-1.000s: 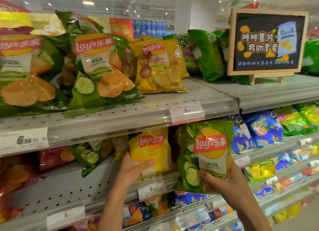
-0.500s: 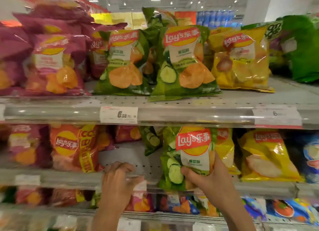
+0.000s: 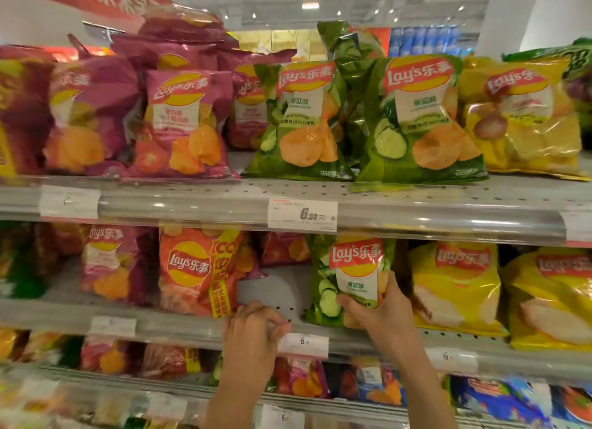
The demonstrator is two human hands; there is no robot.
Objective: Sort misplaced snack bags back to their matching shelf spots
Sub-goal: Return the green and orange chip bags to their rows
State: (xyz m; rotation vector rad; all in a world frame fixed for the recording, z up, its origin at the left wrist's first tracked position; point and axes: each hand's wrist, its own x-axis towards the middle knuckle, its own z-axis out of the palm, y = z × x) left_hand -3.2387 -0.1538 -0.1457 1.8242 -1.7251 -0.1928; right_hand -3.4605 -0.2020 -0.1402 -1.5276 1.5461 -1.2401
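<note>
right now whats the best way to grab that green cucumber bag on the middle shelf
Grip the green cucumber bag at its lower right edge, coming from the front, as the right hand does. It stands upright at the shelf's front lip, its face is puffed and slippery, and the yellow bag crowds its right side, so pinch low, probably near the bottom seam.

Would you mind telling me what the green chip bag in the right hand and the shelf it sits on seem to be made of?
Green chip bag: likely thin glossy plastic film, given its crinkles and light glints. Shelf: apparently grey-painted sheet metal, matte and perforated with small holes; its front edge carries a clear shiny strip, probably plastic.
</note>
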